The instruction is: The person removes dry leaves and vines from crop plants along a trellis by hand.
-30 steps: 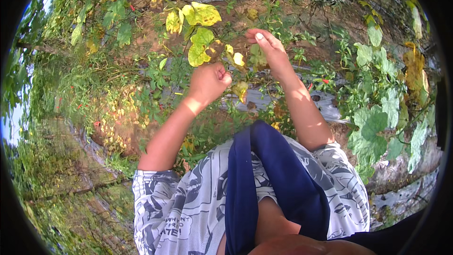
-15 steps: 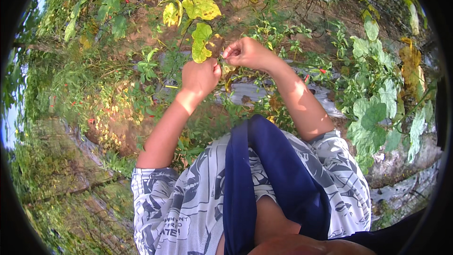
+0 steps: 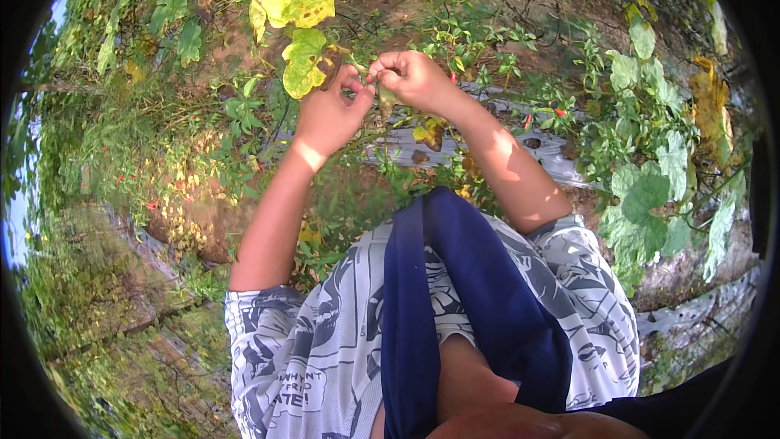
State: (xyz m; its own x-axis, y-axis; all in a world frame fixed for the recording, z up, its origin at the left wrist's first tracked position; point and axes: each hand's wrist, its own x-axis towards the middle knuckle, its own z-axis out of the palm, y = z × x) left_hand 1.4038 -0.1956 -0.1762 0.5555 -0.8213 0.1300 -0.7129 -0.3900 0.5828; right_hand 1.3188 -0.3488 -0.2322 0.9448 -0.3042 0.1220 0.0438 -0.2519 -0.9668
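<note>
Both hands meet at a vine in the upper middle. My left hand (image 3: 331,114) is closed, its fingertips pinching the thin vine beside a green-yellow leaf (image 3: 303,63) with a browned edge. My right hand (image 3: 416,84) pinches at the same spot from the other side, its fingertips almost touching those of the left. A short piece of the vine stem (image 3: 355,60) shows just above the fingers. Under them hangs a small pale, withered piece (image 3: 386,104), its kind unclear. Another yellow leaf (image 3: 313,0), spotted brown, is farther up.
Low green plants with small red fruits (image 3: 559,111) grow around a strip of silvery plastic sheet (image 3: 552,154). Large pale green leaves (image 3: 642,203) climb at the right. Brown soil (image 3: 366,2) shows beyond the hands. A dark blue cloth (image 3: 496,276) hangs over my chest.
The yellow leaves have shifted left. My left hand has moved slightly left and turned, so its fingers now show. A brown-yellow leaf below the right hand has come into clearer view.
</note>
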